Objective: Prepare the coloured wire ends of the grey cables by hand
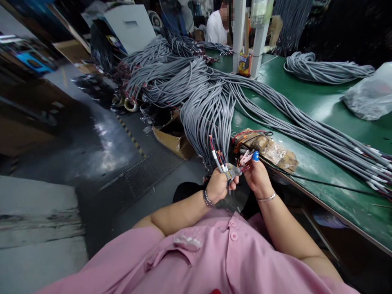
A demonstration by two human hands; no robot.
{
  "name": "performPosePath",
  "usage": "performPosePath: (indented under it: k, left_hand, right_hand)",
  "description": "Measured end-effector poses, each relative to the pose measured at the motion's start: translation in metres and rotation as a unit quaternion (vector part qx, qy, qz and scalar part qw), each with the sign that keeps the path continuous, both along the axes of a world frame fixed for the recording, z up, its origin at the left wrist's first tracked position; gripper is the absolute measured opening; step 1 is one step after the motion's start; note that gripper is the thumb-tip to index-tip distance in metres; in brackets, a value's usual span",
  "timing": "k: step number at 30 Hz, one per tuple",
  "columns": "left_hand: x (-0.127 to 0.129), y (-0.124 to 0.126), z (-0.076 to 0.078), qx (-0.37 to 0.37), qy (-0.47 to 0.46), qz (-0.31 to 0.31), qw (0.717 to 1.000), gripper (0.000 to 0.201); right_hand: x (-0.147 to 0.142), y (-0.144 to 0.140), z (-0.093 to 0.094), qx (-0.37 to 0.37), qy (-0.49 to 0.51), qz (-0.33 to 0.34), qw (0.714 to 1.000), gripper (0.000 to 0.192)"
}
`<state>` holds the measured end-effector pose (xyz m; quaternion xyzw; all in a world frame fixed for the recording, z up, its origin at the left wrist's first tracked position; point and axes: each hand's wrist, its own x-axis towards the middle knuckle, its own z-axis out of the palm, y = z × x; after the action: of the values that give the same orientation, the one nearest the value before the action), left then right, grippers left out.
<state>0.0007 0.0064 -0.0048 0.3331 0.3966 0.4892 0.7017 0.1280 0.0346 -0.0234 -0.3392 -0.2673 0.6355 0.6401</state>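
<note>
My left hand [218, 184] is closed around several grey cables [216, 161]. Thin coloured wires, among them red, blue and orange ones, fan out from their stripped ends. Grey knitted fabric [232, 172] covers a digit of this hand. Close beside it on the right, my right hand [257, 177] is closed in a pinch at a pale pink clip-like piece [246, 157], next to the thin wire ends. A blue cover [255, 155] sits on its thumb. The exact contact between the fingers, clip and wires is too small to make out.
A large pile of grey cables [211, 106] hangs over the edge of the green table [306, 102]. A plastic-wrapped wooden block [277, 153] with red and black leads lies just beyond my right hand. A cardboard box [173, 139] stands below. Across the table is another person [217, 27].
</note>
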Motion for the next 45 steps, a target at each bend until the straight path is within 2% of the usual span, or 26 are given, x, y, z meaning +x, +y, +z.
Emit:
performPosePath:
  k: [8, 13, 17, 22, 28, 33, 37, 42, 45]
  left_hand:
    - [0.0, 0.0, -0.004, 0.0, 0.014, -0.017, 1.0, 0.019]
    - [-0.003, -0.007, -0.001, 0.004, 0.011, -0.015, 1.0, 0.022]
    - [-0.006, -0.011, -0.001, 0.011, -0.001, -0.003, 1.0, 0.023]
    - [-0.004, -0.008, 0.0, 0.006, -0.025, 0.023, 0.999, 0.021]
    - [0.0, -0.004, 0.0, -0.001, -0.024, 0.036, 0.999, 0.021]
    - [0.002, -0.003, -0.003, -0.012, -0.002, 0.025, 1.0, 0.024]
    - [0.001, -0.005, -0.003, -0.012, 0.001, 0.02, 1.0, 0.024]
    - [-0.003, -0.011, -0.001, -0.007, -0.007, 0.021, 1.0, 0.025]
    - [-0.004, -0.013, 0.0, -0.007, -0.013, 0.034, 0.999, 0.025]
  right_hand:
    - [-0.004, 0.003, 0.004, 0.001, 0.062, -0.022, 0.998, 0.029]
    - [0.0, 0.001, 0.001, -0.052, 0.097, 0.008, 0.994, 0.037]
    - [0.002, -0.002, 0.006, -0.037, 0.08, 0.036, 0.995, 0.03]
    - [0.0, -0.005, 0.012, -0.03, 0.061, 0.025, 0.997, 0.029]
    - [0.002, -0.003, 0.006, -0.051, 0.108, 0.044, 0.992, 0.026]
    - [0.0, -0.001, 0.002, -0.05, 0.091, 0.03, 0.994, 0.025]
    - [-0.001, -0.003, 0.002, -0.053, 0.077, 0.022, 0.995, 0.03]
    - [0.004, -0.003, 0.007, -0.066, 0.09, 0.079, 0.991, 0.047]
    - [0.007, -0.001, 0.009, -0.066, 0.075, 0.075, 0.992, 0.037]
